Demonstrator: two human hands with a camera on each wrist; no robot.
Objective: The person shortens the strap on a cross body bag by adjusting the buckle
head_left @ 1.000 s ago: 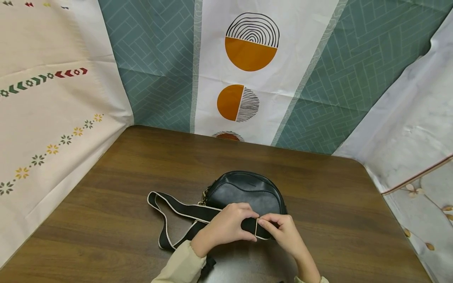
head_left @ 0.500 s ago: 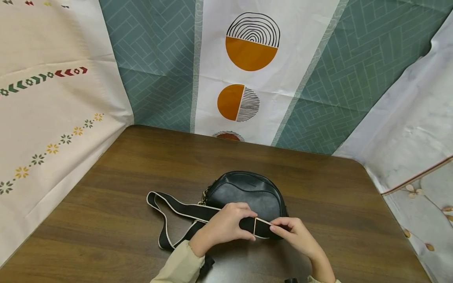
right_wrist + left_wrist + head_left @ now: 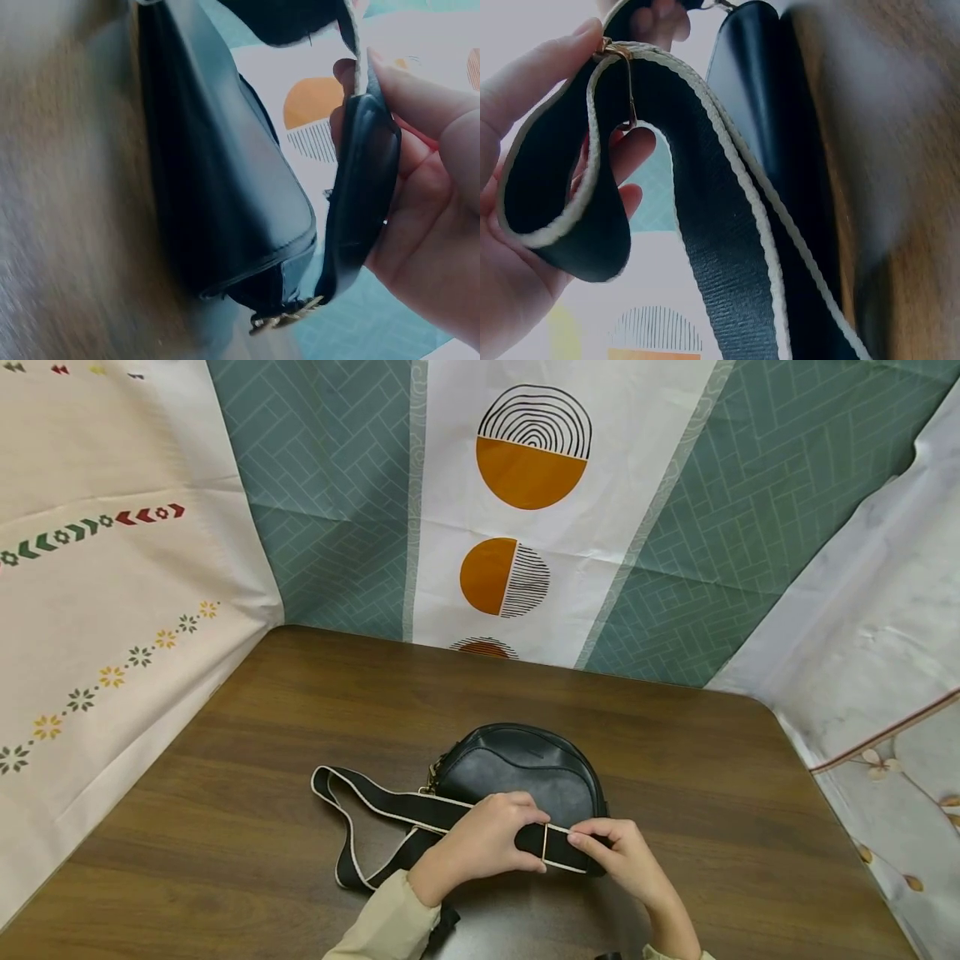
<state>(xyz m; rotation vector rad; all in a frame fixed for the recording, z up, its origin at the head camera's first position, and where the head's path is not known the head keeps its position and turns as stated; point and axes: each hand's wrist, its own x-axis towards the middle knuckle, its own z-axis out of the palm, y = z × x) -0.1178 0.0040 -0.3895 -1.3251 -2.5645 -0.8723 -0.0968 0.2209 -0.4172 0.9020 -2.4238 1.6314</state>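
Observation:
A black half-round handbag (image 3: 525,768) lies on the wooden table, its wide black strap (image 3: 375,797) edged in white cord. My left hand (image 3: 483,843) pinches the strap at a thin gold slider buckle (image 3: 544,842). In the left wrist view, thumb and fingers hold that buckle (image 3: 630,86), and a loop of strap (image 3: 600,232) bulges into the palm. My right hand (image 3: 618,856) pinches the strap just right of the buckle. The right wrist view shows its thumb and fingers on the strap's leather end (image 3: 360,165), which runs down to a gold clasp (image 3: 285,315) at the bag's side.
The strap's slack loops out on the table (image 3: 225,827) to the left of the bag. A gold clip (image 3: 431,777) joins it to the bag's left side. Patterned cloths (image 3: 330,510) hang behind and beside the table.
My right hand has moved from the buckle to the right along the strap, widening the gap between the hands. The left hand keeps its grip at the buckle, and the bag stays put.

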